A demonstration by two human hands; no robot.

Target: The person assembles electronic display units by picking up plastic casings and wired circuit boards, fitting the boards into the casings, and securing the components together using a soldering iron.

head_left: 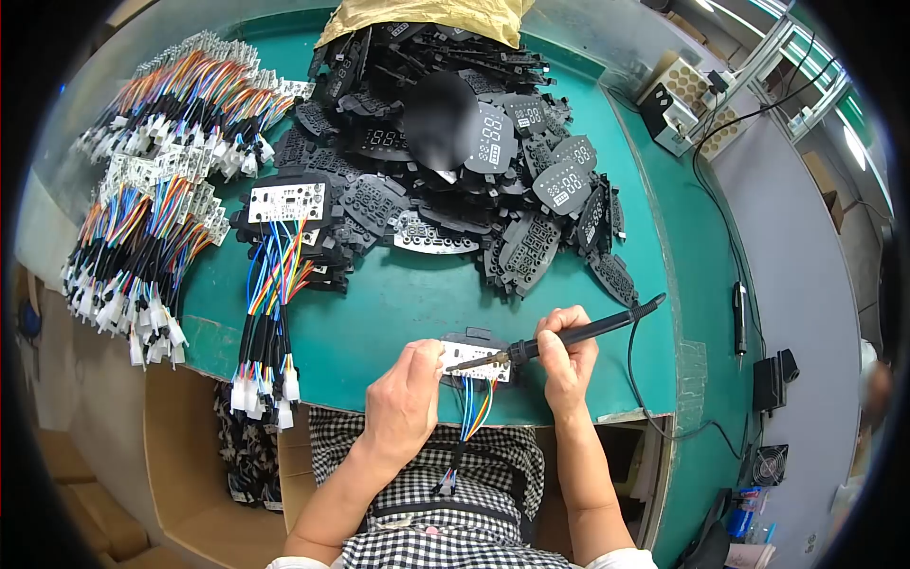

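Note:
My right hand (569, 360) grips the black handle of a soldering iron (611, 323), tilted so that its metal tip reaches left across a white circuit board (461, 354). That board lies on a dark plastic part (476, 336) at the front of the table. Closed in a pinch, my left hand (403, 394) has its fingertips at the board's left end; whatever they hold is too small to make out. Coloured wires (468, 408) run from the board over the table edge, ending in a connector (445, 485) against a checked apron.
A large heap of black display housings (559, 185) fills the table's back under a yellow bag (427, 14). Wired boards (152, 190) are piled at left, and a stack of boards (287, 202) stands nearer. The iron's cord (630, 379) loops at right, near a small fan (770, 465).

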